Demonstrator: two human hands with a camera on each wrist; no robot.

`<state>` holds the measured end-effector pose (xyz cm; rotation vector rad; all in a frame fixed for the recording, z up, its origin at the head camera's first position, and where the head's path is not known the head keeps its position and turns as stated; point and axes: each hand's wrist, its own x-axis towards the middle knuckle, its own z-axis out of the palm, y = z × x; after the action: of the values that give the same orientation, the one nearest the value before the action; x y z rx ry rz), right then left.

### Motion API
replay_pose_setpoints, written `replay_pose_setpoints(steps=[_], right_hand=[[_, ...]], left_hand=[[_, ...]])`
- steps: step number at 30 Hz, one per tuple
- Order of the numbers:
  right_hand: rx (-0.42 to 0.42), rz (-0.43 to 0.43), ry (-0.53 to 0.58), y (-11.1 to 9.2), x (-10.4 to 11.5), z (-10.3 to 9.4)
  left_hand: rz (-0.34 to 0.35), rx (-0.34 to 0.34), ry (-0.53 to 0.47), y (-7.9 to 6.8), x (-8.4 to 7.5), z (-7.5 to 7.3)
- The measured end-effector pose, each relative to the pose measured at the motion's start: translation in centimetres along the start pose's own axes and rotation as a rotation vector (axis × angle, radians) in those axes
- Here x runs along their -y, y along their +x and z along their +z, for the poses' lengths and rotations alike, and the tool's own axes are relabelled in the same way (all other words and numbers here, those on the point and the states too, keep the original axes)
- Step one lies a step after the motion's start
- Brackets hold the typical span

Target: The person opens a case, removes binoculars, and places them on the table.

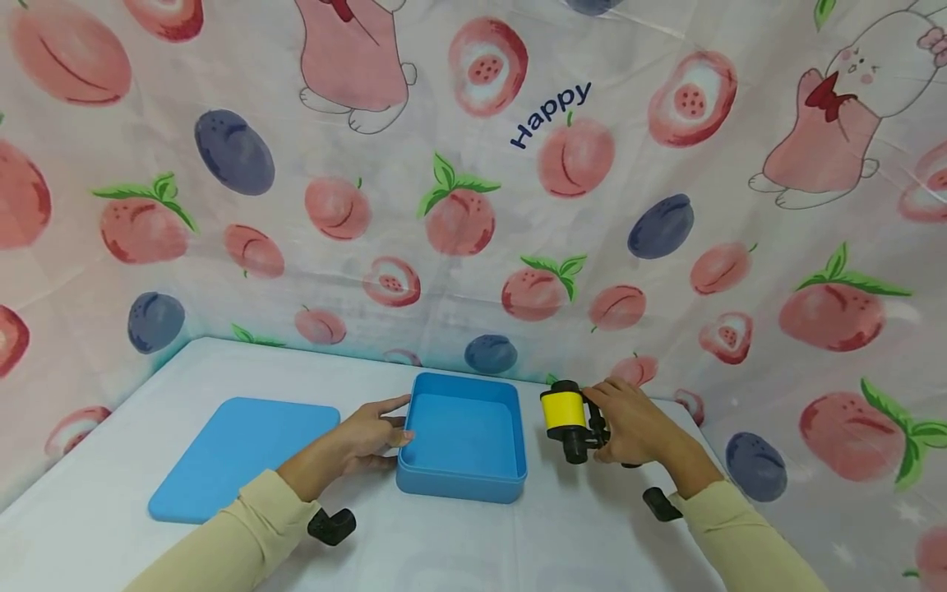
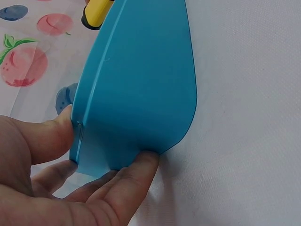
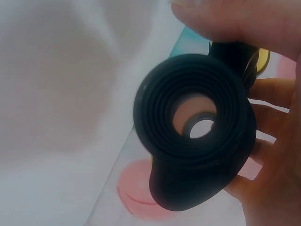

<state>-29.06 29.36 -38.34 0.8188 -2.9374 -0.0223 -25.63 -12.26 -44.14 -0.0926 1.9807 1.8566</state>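
Observation:
My left hand (image 1: 364, 437) grips the left side of a blue rectangular box (image 1: 462, 487), thumb at the rim and fingers against the outer wall. In the left wrist view the fingertips press the side of the box (image 2: 141, 80) low down. No lid covers the box, and its inside is bare. To its right, my right hand (image 1: 630, 423) holds yellow and black binoculars (image 1: 565, 411) over the table. The right wrist view looks into a round black eyepiece (image 3: 153, 101), with the thumb above it and the fingers wrapped behind.
A flat blue lid (image 1: 237, 456) lies on the white table (image 1: 414, 551) left of the box. Behind the table hangs a cloth (image 1: 459, 304) printed with peaches and rabbits. Black wrist mounts (image 1: 331, 526) stick out below both forearms.

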Motion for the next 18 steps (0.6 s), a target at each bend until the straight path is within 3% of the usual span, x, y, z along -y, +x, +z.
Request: replay_pose_setpoints(steps=[18], right_hand=[[0.033,0.018,0.020,0.12,-0.16,0.51]], left_hand=[[-0.009,-0.005,-0.002,0.12,-0.02,0.05]])
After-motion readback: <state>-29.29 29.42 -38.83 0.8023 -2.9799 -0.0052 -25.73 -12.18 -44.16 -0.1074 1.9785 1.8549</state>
